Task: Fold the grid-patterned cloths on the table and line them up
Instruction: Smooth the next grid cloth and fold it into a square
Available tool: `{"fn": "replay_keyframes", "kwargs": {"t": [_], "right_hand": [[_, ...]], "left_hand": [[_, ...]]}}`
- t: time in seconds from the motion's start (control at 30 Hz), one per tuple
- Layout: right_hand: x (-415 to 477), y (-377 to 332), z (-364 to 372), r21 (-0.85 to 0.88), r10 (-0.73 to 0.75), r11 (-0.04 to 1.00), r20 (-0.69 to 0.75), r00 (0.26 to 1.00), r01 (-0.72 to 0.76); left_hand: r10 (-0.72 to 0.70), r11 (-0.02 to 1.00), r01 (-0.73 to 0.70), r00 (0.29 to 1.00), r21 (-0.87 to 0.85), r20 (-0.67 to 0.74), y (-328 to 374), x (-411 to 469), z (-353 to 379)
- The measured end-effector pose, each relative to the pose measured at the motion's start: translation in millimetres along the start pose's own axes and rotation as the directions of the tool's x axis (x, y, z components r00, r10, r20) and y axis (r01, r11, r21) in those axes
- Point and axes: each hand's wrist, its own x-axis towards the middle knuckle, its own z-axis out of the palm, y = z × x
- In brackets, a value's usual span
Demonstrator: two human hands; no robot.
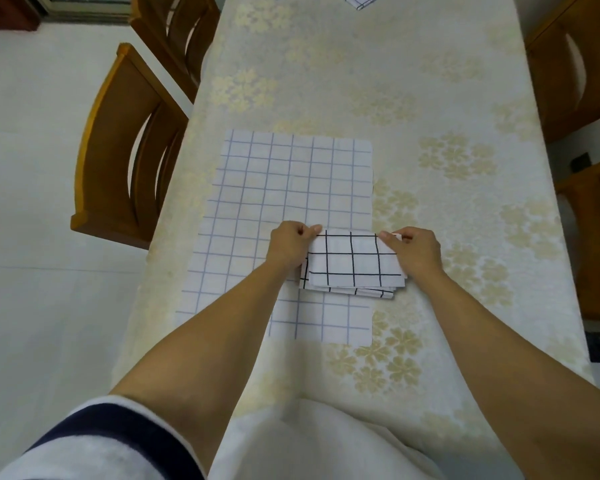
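Soft, even, bright indoor light with faint shadows and no glare; wide-angle bending at the edges, slight overall softness.

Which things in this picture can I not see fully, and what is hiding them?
Head view: the far grid cloths are cut off by the top edge; their fold is unknown.
Head view: the blue-grid cloth lies partly hidden under the black-grid cloth and the left forearm.
Head view: the left hand and right hand cover the black-grid cloth's far corners.
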Motion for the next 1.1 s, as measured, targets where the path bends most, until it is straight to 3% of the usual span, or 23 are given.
{"fn": "replay_keyframes", "kwargs": {"t": [0.07,0.13,0.2,0.23,0.33,0.4,0.5,0.6,0.73,0.83,0.97,1.1], "right_hand": [[-4.5,-0.1,6.9,-0.175,-0.083,0.982,-0.084,0.993,0.068],[-13.8,-4.0,17.1,-0.395,-0.242,0.902,-0.127,0.962,0.175],[-25.5,-10.7,36.9,-0.512,-0.423,0.796,-0.088,0.902,0.323],[-31.4,-12.9,49.7,-0.548,-0.489,0.738,-0.034,0.871,0.393],[-46.3,-7.6,84.8,-0.627,-0.467,0.619,0.192,0.863,0.474],[-47.9,13.7,86.9,-0.710,-0.379,0.547,0.263,0.887,0.444],[-42.2,35.9,60.4,-0.783,-0.352,0.470,0.256,0.900,0.407],[-33.6,40.5,39.3,-0.802,-0.277,0.482,0.243,0.930,0.353],[-35.3,29.8,40.8,-0.794,-0.243,0.537,0.178,0.953,0.285],[-44.9,17.7,56.2,-0.771,-0.331,0.509,0.236,0.914,0.383],[-46.6,19.7,61.6,-0.761,-0.262,0.483,0.347,0.900,0.434],[-34.8,19.6,36.6,-0.730,-0.305,0.486,0.373,0.876,0.480]], "left_hand": [[0.095,0.985,-0.081,0.991,0.152,-0.092,-2.2,-2.4,6.7],[0.369,0.844,-0.225,0.903,0.487,-0.223,-5.6,-5.4,16.4],[0.543,0.714,-0.332,0.819,0.616,-0.187,-7.1,-12.2,30.8],[0.552,0.681,-0.375,0.828,0.629,-0.104,-9.0,-16.0,40.0],[0.428,0.609,-0.423,0.888,0.671,0.170,-26.2,-25.1,60.5],[0.386,0.568,-0.408,0.899,0.715,0.206,-38.7,-25.6,57.7],[0.348,0.538,-0.349,0.921,0.768,0.175,-44.7,-22.7,40.5],[0.274,0.546,-0.237,0.957,0.804,0.097,-47.6,-22.3,21.0],[0.238,0.570,-0.212,0.967,0.794,0.087,-39.8,-24.6,16.2],[0.331,0.576,-0.325,0.932,0.750,0.150,-30.1,-28.9,26.1],[0.248,0.488,-0.383,0.922,0.784,0.297,-34.3,-27.1,29.8],[0.238,0.590,-0.340,0.940,0.733,0.245,-25.0,-20.7,22.8]]}}
